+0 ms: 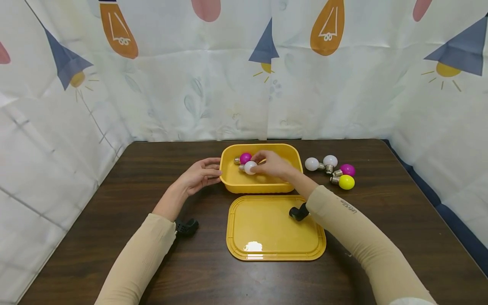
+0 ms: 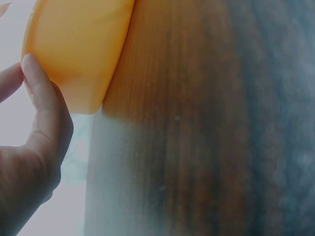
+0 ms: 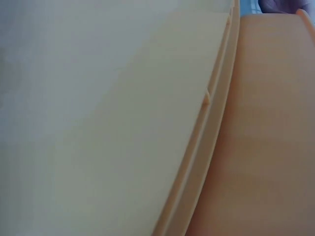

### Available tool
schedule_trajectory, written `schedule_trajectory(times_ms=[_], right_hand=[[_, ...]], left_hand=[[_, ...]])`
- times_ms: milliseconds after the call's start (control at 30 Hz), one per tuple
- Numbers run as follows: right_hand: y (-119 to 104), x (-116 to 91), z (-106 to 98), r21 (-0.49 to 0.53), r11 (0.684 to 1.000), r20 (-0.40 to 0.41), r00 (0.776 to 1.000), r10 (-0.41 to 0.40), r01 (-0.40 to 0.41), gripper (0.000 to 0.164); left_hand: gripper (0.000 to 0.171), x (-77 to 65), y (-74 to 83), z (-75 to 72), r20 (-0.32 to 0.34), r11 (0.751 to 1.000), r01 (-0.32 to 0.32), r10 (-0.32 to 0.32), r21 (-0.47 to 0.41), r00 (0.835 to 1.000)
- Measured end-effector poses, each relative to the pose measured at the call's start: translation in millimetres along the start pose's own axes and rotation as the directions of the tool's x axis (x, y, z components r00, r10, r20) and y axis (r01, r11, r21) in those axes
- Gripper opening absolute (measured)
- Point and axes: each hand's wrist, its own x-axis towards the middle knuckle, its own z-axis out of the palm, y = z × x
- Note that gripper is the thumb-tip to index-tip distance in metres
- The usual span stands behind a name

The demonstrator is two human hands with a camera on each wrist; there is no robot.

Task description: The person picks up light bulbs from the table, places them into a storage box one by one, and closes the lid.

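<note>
A yellow plastic box (image 1: 263, 183) stands at the back middle of the table, open at the top. My left hand (image 1: 201, 174) is at its left end, thumb and finger pinching the rim, as the left wrist view shows on the box wall (image 2: 78, 49). My right hand (image 1: 272, 164) reaches inside the box and pinches a white light bulb (image 1: 250, 167) by its round end, its metal screw base pointing left. Just behind lies a magenta bulb (image 1: 245, 158), its base also to the left.
In front of the box lies a flat yellow lid (image 1: 274, 228), partly under the right forearm. Right of the box are a white bulb (image 1: 311, 164), another white bulb (image 1: 330, 160), a magenta bulb (image 1: 348, 170) and a yellow bulb (image 1: 347, 182). A printed curtain (image 1: 228, 101) hangs behind the table.
</note>
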Motion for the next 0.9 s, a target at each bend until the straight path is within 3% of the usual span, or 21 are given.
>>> schedule_trajectory(times_ms=[467, 900], right_hand=[[-0.3, 1.5, 5.4, -0.097, 0.995, 0.005, 0.999, -0.032, 0.032, 0.035], [-2.4, -2.0, 1.6, -0.097, 0.995, -0.008, 1.0, -0.013, 0.013, 0.045]], left_hand=[[0.06, 0.8, 0.0, -0.2, -0.007, 1.0, 0.002, -0.002, 0.005, 1.0], [0.061, 0.5, 0.0, -0.2, -0.002, 1.0, 0.001, -0.001, 0.015, 1.0]])
